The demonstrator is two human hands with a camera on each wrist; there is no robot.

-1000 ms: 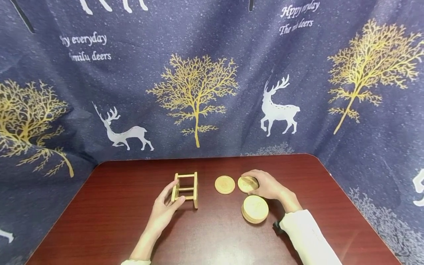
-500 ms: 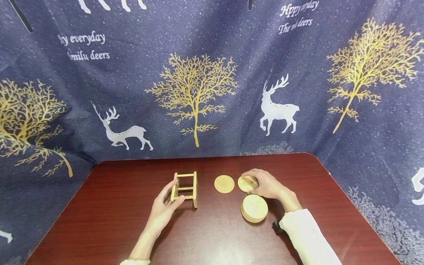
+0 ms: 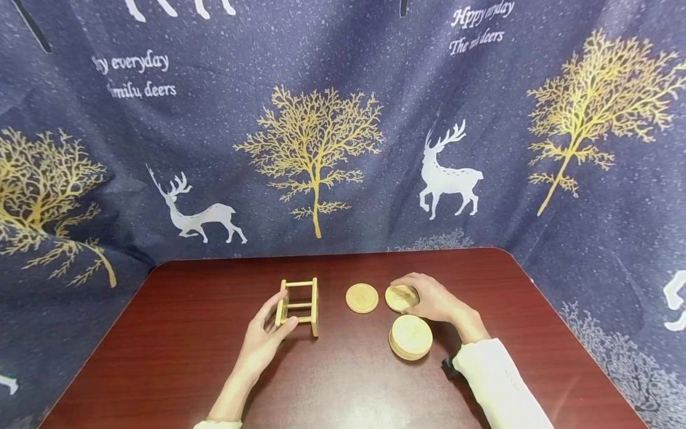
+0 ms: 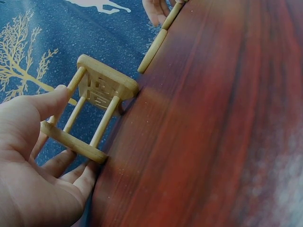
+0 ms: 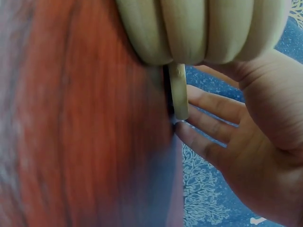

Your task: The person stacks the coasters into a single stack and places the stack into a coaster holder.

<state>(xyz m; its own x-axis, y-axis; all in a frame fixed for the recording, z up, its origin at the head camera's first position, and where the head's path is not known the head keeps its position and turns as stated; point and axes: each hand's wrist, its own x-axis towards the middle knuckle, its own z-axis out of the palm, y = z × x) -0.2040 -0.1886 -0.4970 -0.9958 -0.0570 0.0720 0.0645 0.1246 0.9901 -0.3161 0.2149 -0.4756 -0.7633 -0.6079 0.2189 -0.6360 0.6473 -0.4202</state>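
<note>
In the head view my left hand grips the near left side of a small wooden coaster holder, thumb on one side and fingers on the other. The left wrist view shows its rods and a slotted end panel, with the holder standing on the table. My right hand spans a round wooden coaster lying flat, fingers at its far edge and thumb at its near edge. Left of it lies another coaster. Close in front of the right hand stands a stack of coasters, seen large in the right wrist view.
The table is dark red wood with rounded far corners. Behind it hangs a blue cloth printed with trees and deer. A small black object sits at the right wrist by the white sleeve.
</note>
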